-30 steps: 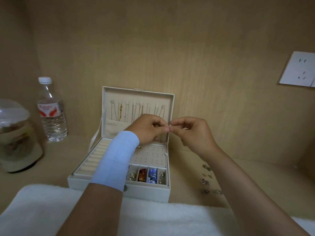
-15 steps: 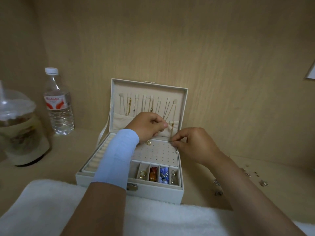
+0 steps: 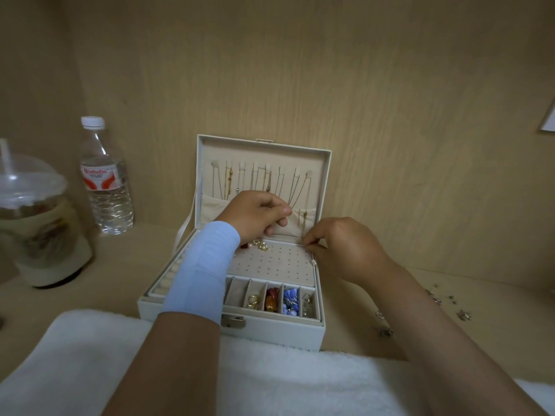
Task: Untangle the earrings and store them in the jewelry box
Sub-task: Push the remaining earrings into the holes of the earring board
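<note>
Sitting open on the table (image 3: 120, 265), the white jewelry box (image 3: 270, 334) had its lid up, with thin necklaces (image 3: 264, 181) hanging inside. A small bunch of gold earrings (image 3: 262, 245) lay at the back left of its holed pad (image 3: 276, 265). More loose earrings (image 3: 464, 315) lay on the table to the right. The left hand (image 3: 255, 216) hung over the pad, fingers curled; I could not tell if it held anything. The right hand (image 3: 345, 247) pinched at the pad's back right corner, but what it pinched was too small to see. One second before, both hands touched higher up; now they were apart.
</note>
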